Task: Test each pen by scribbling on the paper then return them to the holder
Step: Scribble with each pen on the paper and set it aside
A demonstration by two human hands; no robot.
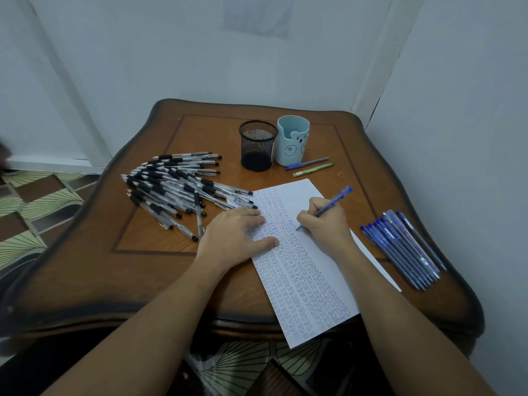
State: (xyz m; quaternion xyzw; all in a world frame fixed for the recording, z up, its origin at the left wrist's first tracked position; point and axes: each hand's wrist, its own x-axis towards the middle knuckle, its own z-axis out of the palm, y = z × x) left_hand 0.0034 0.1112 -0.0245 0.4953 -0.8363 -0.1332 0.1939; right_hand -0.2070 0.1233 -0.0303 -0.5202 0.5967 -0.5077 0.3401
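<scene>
Blue pen (335, 202) is gripped in the right hand (323, 222), pinched low on its barrel, its tip set on the paper (311, 281) just left of the fist and its back end tilted toward the far right corner of the table (148, 270). The scribble-filled paper, overhanging the near edge, is pressed flat by the straight fingers of the left hand (237, 232). A mesh holder (258, 145) and a bear-faced holder (292, 144) are stood near the far edge, black-grip pens (177, 190) are heaped toward the left edge, and blue pens (405, 250) are lined along the right edge.
</scene>
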